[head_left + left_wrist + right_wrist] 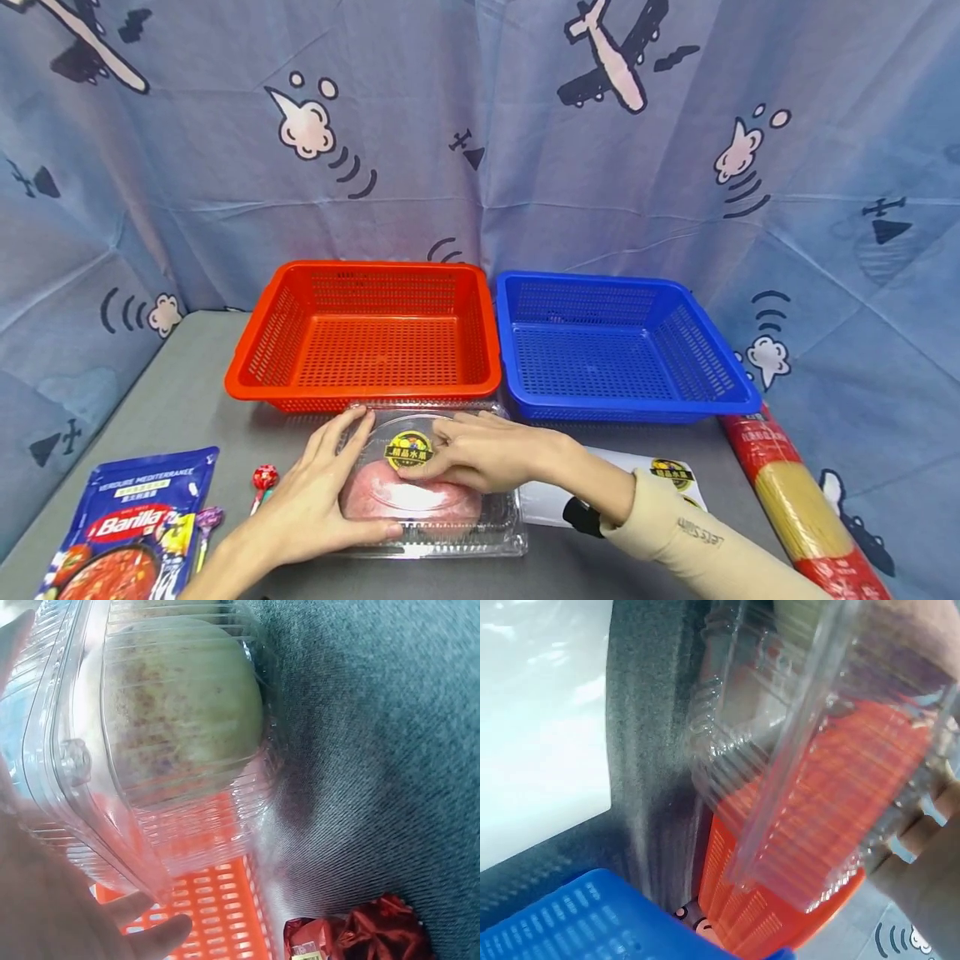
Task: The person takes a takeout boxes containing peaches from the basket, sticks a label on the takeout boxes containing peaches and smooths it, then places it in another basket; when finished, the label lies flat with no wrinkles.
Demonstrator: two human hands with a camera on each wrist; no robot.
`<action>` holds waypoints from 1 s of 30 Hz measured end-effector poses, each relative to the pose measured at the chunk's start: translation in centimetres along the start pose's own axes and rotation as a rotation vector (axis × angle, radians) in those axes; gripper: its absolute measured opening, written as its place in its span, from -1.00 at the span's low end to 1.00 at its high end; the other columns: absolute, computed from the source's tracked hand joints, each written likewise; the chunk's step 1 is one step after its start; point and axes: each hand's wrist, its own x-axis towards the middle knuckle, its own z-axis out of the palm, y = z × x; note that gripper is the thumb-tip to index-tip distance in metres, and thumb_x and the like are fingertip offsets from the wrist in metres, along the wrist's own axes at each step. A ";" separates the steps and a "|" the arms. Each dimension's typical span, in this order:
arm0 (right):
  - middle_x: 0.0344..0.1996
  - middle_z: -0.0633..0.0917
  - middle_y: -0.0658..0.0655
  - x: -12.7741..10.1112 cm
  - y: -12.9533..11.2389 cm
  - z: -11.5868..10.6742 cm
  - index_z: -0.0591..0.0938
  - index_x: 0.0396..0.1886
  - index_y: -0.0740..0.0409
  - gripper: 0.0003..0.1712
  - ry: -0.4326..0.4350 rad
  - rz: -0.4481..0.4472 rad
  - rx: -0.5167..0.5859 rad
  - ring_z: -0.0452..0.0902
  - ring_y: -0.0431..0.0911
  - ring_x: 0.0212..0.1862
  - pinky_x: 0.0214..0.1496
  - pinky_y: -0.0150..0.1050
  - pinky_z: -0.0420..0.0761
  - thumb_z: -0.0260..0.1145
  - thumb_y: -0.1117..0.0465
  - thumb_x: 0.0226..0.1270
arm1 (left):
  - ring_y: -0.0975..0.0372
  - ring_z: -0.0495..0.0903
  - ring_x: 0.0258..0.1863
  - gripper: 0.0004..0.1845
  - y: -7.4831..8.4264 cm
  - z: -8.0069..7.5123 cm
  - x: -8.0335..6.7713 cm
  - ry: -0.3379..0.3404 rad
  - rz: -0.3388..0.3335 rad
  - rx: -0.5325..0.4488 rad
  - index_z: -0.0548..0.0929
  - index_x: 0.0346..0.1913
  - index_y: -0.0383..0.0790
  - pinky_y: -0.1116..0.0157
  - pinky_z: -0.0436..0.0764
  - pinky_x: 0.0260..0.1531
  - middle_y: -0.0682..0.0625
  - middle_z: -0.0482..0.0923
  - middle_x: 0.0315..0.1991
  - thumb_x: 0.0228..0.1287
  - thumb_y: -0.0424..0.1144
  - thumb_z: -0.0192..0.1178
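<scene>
A clear plastic clamshell box (498,537) lies on the grey table, its lid down. Through the lid shows a large rounded pinkish thing (412,500); in the left wrist view this rounded thing (187,705) looks pale green with brown specks. A round black-and-yellow label (407,450) sits on the lid. My left hand (322,492) rests spread over the box's left side, thumb near the front edge. With its thumb at the label, my right hand (487,454) presses on the lid; its fingertips are partly hidden.
Behind the box stand a red basket (375,392) and a blue basket (630,408). A white label sheet (543,504) lies under the right forearm. Left are a Barilla pouch (135,525) and lollipops (265,477); a noodle pack (806,508) lies far right.
</scene>
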 end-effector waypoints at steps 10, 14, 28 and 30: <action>-0.01 0.61 -0.03 -3.8 0.9 0.2 0.49 0.43 -0.09 -0.37 0.290 0.053 0.149 0.46 -0.21 0.00 0.12 -0.27 0.53 0.38 0.00 0.40 | -0.05 0.18 0.52 0.33 -0.2 0.2 0.0 0.030 0.026 -0.015 0.11 0.64 0.01 -0.21 0.56 0.17 -0.07 0.05 0.61 -0.15 0.56 0.39; 0.14 0.64 0.01 -6.0 2.2 -0.5 0.50 0.41 -0.10 -0.32 0.368 0.208 0.191 0.45 -0.14 0.10 0.17 -0.11 0.55 0.46 -0.03 0.32 | -0.09 0.24 0.48 0.31 -0.3 0.1 -0.1 0.072 0.057 -0.011 0.14 0.63 0.06 -0.26 0.54 0.16 -0.10 0.12 0.58 -0.18 0.52 0.44; 0.32 0.39 0.48 -20.8 11.3 -1.7 0.33 0.54 0.11 -0.02 0.466 0.755 0.181 0.25 0.40 0.26 0.08 0.41 0.35 0.54 -0.05 0.20 | -0.18 0.60 0.21 -0.20 -1.0 -1.8 0.0 0.120 -0.235 -0.380 0.30 0.50 -0.36 0.10 0.77 -0.10 -0.36 0.38 0.41 0.33 -0.11 0.38; 0.34 0.34 0.55 -22.7 12.4 -1.3 0.29 0.56 0.14 0.02 0.446 0.823 0.180 0.22 0.47 0.27 0.07 0.49 0.35 0.53 -0.08 0.21 | -0.14 0.67 0.16 -0.15 -1.2 -2.0 0.1 0.034 -0.322 -0.406 0.24 0.53 -0.37 0.13 0.77 -0.13 -0.37 0.37 0.43 0.36 -0.03 0.34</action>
